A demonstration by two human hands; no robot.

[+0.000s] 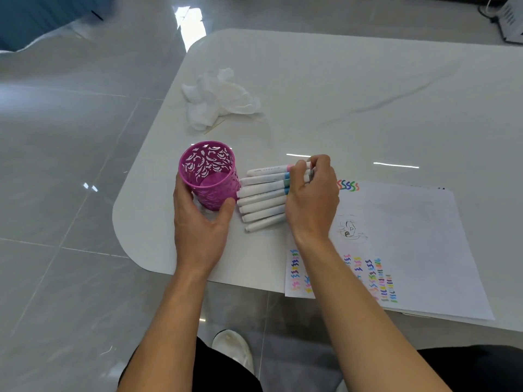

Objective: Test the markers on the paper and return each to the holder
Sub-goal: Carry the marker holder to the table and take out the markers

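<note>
Seven or so white-barrelled markers (264, 198) lie side by side in a fanned row on the white table (353, 89), directly right of the purple holder (209, 175); the exact count is unclear where the right hand covers their far ends. Their near ends point toward the holder, the closest almost touching its wall. Coloured bands, pink and blue, show on the upper few.

The holder stands upright with a cut-out pattern in its wall and its inside appears empty. The left hand (199, 222) wraps around its near side, thumb on the right wall, fingers on the left, holding it steady on the table.

The right hand (311, 195) rests over the markers' right ends, fingers curled down around the topmost markers in a loose closing grasp; whether any marker is lifted clear of the table I cannot tell.

The paper (410, 236) lies right of the holder, beyond the markers, partly under the right wrist. It carries rows of short coloured squiggles along its near edge, a few more at its upper left corner, and a faint pencil sketch between.

A crumpled white tissue (218, 99) sits on the table behind the holder, well apart from it.
</note>
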